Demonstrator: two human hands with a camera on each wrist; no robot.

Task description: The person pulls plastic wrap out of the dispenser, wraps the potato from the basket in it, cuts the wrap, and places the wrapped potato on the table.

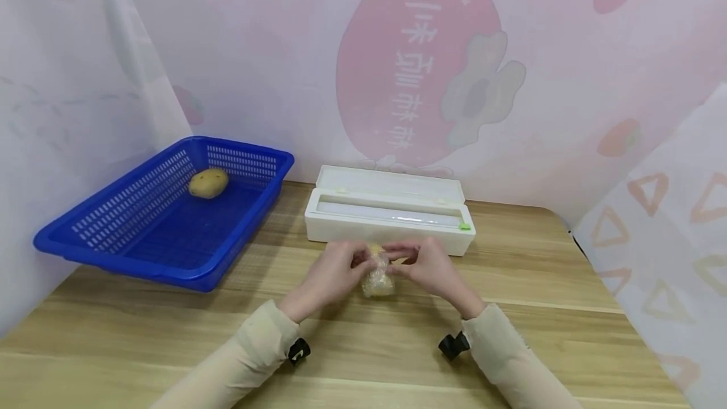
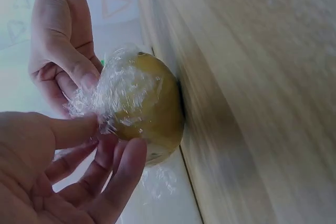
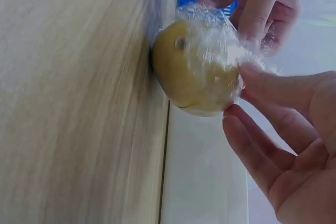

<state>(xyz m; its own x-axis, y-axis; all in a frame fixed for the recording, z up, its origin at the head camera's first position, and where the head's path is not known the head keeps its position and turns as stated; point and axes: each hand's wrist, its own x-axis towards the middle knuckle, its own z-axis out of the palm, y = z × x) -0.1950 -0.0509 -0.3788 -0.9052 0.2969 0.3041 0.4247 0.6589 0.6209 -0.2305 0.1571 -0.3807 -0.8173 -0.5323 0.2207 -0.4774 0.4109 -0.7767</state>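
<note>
A potato [image 3: 178,72] wrapped in crinkled cling film [image 2: 123,80] rests on the wooden table, between both hands. My left hand [image 1: 339,270] pinches the gathered film on one side, thumb against fingers, other fingertips close beside the potato. From the other side my right hand [image 1: 428,269] pinches the bunched film between thumb and fingers. Bare yellow skin shows low on the potato in both wrist views, where the film is thin or smooth. Just behind the hands stands a white cling film box [image 1: 386,223] with its lid raised and a roll inside.
To the left is a blue plastic basket [image 1: 212,279] with slotted walls, holding another potato [image 1: 208,183]. A green slider [image 1: 464,226] sits at the box's right end. Patterned pink-and-white cloth [image 1: 272,68] hangs behind the wooden table [image 1: 545,346].
</note>
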